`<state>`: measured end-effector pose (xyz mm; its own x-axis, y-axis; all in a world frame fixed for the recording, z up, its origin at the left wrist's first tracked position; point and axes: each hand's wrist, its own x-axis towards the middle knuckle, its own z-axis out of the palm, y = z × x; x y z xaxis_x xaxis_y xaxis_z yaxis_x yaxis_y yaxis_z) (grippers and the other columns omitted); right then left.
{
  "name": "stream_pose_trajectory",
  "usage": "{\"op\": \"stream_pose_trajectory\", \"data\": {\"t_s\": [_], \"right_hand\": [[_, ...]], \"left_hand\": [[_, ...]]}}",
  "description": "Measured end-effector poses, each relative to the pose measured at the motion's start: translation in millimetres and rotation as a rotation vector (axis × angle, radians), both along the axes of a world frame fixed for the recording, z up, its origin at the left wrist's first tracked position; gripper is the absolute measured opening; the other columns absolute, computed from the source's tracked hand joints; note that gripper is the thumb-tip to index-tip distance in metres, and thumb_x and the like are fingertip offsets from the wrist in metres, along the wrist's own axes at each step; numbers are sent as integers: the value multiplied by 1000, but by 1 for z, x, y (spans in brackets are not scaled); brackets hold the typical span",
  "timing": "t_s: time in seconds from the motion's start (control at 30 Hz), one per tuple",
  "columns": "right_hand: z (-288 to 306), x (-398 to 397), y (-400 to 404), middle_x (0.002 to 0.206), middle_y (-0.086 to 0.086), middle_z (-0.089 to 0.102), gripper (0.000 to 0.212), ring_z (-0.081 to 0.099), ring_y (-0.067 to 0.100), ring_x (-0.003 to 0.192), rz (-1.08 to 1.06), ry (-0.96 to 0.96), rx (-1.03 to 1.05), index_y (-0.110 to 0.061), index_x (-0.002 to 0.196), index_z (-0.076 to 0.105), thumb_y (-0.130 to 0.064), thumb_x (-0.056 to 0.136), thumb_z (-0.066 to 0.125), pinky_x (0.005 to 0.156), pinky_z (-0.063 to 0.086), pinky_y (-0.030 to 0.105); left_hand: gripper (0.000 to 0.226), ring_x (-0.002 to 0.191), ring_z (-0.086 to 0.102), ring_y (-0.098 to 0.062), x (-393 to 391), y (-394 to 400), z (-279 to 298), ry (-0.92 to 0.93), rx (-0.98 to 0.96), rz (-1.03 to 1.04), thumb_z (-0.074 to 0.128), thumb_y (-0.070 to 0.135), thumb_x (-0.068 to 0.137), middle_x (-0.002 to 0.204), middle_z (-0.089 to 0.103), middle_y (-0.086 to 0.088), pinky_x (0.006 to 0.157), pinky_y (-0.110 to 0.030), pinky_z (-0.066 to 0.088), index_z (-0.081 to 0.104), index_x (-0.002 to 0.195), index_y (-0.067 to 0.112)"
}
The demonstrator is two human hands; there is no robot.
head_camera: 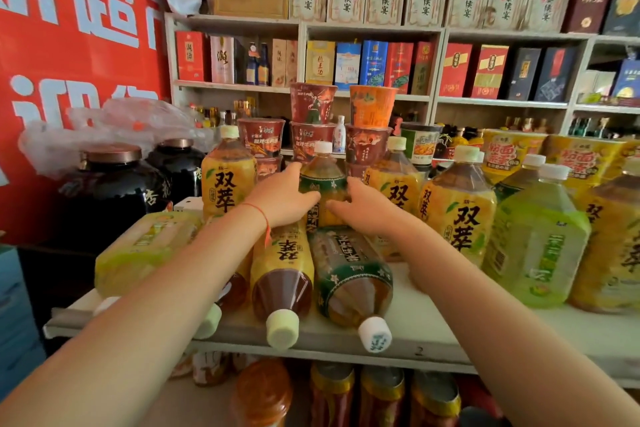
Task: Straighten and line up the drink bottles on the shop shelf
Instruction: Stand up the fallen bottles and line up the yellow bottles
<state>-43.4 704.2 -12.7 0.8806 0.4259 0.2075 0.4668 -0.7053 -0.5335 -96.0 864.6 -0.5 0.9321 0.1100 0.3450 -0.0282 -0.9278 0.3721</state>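
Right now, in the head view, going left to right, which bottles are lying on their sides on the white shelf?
Pale green-labelled bottle → yellow-labelled brown tea bottle → dark green-labelled tea bottle. A fourth bottle under the left forearm is too hidden to place.

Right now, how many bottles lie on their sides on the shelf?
4, maybe more hidden under the arms: a green-label one right of centre, a yellow-label one beside it, one mostly behind the left forearm, and a pale green one at the far left.
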Motion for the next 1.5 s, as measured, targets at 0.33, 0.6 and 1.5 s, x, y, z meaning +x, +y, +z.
{"op": "stream_pose_trajectory", "data": {"t_s": [0.33, 0.6, 1.5], "right_hand": [[-52, -58, -47, 146, 1, 50, 50, 52, 22, 128, 85, 236, 293, -29, 153, 34, -39, 104, 41, 111, 43, 45], [-59, -75, -55, 142, -1, 51, 44, 53, 19, 126, 151, 431, 570, -27, 151, 36, -36, 108, 37, 108, 45, 40], [-56, -90, -76, 159, -9, 27, 100, 29, 8, 144, 168, 37, 581, -36, 159, 0, -37, 90, 73, 116, 30, 30]], "left_hand": [[97, 138, 39, -11, -113, -52, -33, 57, 300, -339, 65, 80, 71, 154, 41, 16, 112, -34, 29, 30, 153, 41], [112, 124, 54, -25, -114, -71, -66, -177, 645, -206, 66, 74, 74, 147, 50, -2, 104, -40, 37, 14, 160, 26], [27, 74, 57, -17, -59, -115, -7, -322, -170, -112, 32, 37, 109, 87, 61, 4, 60, -30, 27, 39, 131, 24]]}}
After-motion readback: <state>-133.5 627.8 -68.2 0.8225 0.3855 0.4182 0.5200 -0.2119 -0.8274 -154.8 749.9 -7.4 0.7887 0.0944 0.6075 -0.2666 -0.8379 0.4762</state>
